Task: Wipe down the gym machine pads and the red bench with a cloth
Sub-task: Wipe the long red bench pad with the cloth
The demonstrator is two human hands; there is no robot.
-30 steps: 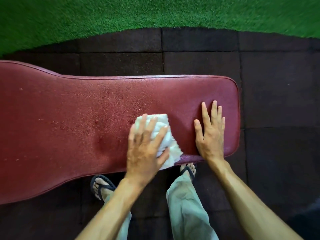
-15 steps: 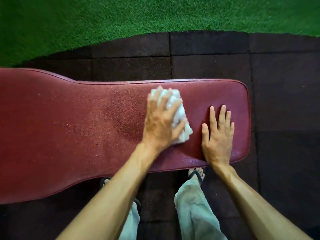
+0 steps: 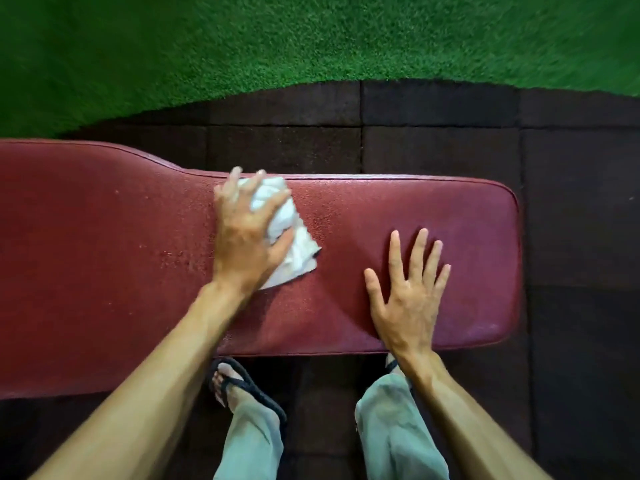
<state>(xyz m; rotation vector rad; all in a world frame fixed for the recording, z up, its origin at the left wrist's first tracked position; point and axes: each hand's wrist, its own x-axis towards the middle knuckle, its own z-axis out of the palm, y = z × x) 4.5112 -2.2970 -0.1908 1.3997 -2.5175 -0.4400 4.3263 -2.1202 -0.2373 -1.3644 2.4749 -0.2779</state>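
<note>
Covering most of the crumpled cloth (image 3: 287,233), left hand (image 3: 247,237); right hand (image 3: 407,296) spread flat.

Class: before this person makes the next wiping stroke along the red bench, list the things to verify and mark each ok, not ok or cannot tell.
1. White cloth under left hand: ok.
2. Cloth touching red bench: ok.
3. Right hand flat on bench, apart from cloth: ok.
4. Bench left of cloth free of droplets: not ok, specks show.
5. Cloth still clean enough: cannot tell.
6. Feet clear of bench, sandal on dark floor: ok.
</note>
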